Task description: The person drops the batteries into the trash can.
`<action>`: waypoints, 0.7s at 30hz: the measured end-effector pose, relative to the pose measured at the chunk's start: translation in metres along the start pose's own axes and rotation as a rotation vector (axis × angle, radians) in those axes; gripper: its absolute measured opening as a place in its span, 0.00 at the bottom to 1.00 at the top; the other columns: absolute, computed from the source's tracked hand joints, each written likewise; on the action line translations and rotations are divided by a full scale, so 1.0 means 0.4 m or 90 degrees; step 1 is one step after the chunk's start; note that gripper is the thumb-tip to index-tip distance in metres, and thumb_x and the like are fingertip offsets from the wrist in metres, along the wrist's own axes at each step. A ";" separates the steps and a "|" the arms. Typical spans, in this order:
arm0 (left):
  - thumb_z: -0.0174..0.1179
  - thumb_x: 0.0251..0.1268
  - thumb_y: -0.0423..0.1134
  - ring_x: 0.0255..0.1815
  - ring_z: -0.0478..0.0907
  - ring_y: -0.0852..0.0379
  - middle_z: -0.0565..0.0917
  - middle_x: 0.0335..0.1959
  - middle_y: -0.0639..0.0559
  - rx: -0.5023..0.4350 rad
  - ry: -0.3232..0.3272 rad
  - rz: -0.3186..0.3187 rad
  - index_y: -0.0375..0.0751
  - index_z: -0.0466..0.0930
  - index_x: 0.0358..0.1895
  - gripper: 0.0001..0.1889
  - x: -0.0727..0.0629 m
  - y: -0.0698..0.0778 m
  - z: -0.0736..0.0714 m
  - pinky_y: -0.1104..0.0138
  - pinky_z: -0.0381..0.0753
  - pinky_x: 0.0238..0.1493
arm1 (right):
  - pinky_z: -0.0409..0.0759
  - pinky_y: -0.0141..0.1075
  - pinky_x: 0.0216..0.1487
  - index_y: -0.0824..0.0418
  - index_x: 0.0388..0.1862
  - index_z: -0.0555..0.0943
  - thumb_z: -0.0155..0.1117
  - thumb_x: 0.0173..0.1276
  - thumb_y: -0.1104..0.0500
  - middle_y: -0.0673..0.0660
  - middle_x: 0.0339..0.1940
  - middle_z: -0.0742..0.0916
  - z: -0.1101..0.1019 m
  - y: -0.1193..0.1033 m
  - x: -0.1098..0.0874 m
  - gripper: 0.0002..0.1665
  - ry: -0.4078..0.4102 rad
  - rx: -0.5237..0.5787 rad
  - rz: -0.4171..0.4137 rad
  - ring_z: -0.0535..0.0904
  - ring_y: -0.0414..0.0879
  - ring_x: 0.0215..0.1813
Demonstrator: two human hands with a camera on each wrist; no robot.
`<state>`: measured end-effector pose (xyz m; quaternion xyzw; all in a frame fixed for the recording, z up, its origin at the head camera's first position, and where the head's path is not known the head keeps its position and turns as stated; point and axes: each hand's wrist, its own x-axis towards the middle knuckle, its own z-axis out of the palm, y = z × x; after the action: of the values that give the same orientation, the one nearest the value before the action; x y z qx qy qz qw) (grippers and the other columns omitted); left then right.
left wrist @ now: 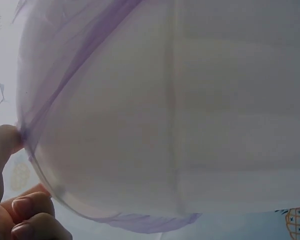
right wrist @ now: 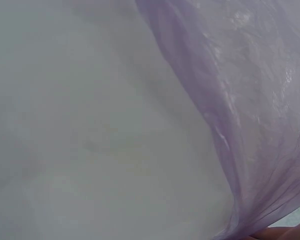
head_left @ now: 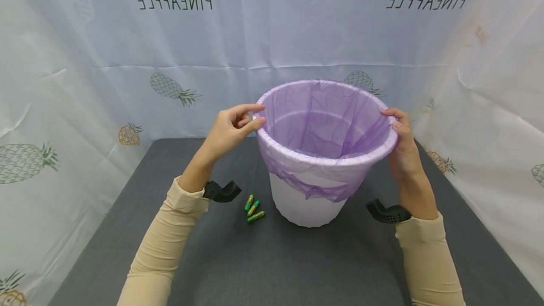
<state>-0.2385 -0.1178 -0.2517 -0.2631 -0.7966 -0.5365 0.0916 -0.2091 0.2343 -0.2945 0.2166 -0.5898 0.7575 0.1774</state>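
A white trash bin stands upright on a dark table, lined with a thin purple trash bag. The bag's top is folded over the rim and hangs loosely down the outside, lower at the front. At the left side of the rim, the left hand pinches the bag with thumb and index finger, its other fingers curled. Across from it the right hand grips the bag-covered rim, fingertips over the edge. In the left wrist view, a bare stretch of bin wall shows below the bag's slanting edge.
Several small green batteries lie on the table just left of the bin's base. Behind and at both sides hangs a pale curtain with pineapple prints.
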 end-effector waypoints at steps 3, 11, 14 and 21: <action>0.60 0.64 0.32 0.19 0.51 0.66 0.57 0.21 0.58 -0.036 0.011 0.044 0.33 0.80 0.53 0.15 -0.012 -0.008 -0.002 0.73 0.55 0.24 | 0.69 0.27 0.39 0.49 0.50 0.72 0.45 0.72 0.53 0.51 0.50 0.70 0.000 0.001 0.000 0.11 -0.002 0.004 -0.002 0.69 0.39 0.43; 0.57 0.63 0.25 0.18 0.54 0.68 0.59 0.20 0.61 -0.073 0.047 0.145 0.25 0.79 0.51 0.14 -0.046 -0.023 -0.017 0.71 0.53 0.21 | 0.69 0.27 0.40 0.50 0.51 0.71 0.45 0.72 0.53 0.52 0.51 0.69 -0.001 0.002 0.000 0.12 -0.007 0.002 -0.011 0.68 0.41 0.44; 0.56 0.62 0.23 0.18 0.54 0.68 0.60 0.20 0.62 -0.072 0.056 0.151 0.25 0.79 0.51 0.14 -0.060 -0.033 -0.022 0.70 0.53 0.21 | 0.69 0.27 0.39 0.50 0.51 0.72 0.46 0.72 0.53 0.52 0.50 0.70 -0.001 0.001 0.002 0.12 -0.007 0.008 -0.015 0.69 0.40 0.43; 0.56 0.61 0.21 0.17 0.52 0.64 0.61 0.20 0.63 -0.082 0.059 0.157 0.44 0.82 0.49 0.18 -0.095 -0.076 -0.035 0.67 0.51 0.20 | 0.68 0.27 0.39 0.50 0.51 0.71 0.45 0.72 0.53 0.51 0.50 0.70 -0.001 0.003 0.001 0.12 -0.005 0.004 -0.014 0.68 0.40 0.43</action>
<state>-0.2240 -0.1516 -0.2870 -0.3392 -0.7172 -0.5826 0.1764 -0.2100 0.2343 -0.2952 0.2264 -0.5860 0.7563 0.1827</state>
